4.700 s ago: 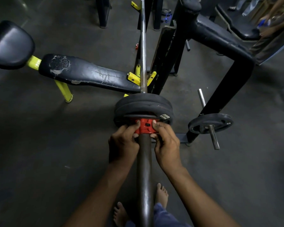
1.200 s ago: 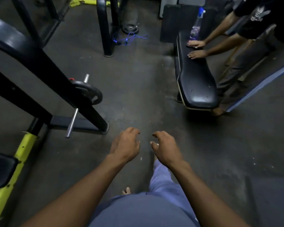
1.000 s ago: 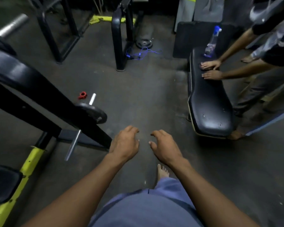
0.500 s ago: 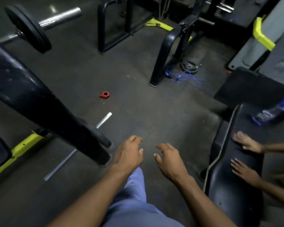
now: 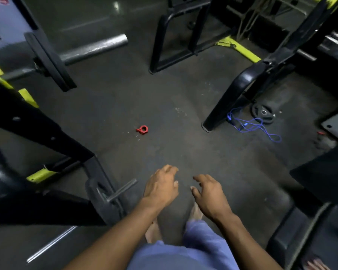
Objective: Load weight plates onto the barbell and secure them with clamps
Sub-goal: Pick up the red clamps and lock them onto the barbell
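Observation:
A small red clamp (image 5: 142,129) lies on the dark floor ahead of me, a little left of centre. At the upper left the barbell's bare steel sleeve (image 5: 94,48) sticks out to the right, with a black weight plate (image 5: 50,59) on it. My left hand (image 5: 160,188) and my right hand (image 5: 208,193) hang side by side over the floor, both empty with fingers loosely apart, well short of the clamp. A small black plate (image 5: 263,113) lies flat on the floor at the right.
A black rack frame (image 5: 37,131) with yellow parts slants across the left, with a steel peg (image 5: 121,190) low beside my left hand. Black machine legs (image 5: 230,94) stand at the right, a blue cord (image 5: 254,125) by them. A dark bench (image 5: 310,236) fills the lower right.
My view has swung away from the clamped end of the bar toward the other end. Both hands came off the first clamp and are empty. The red clamp on the floor is now nearer.

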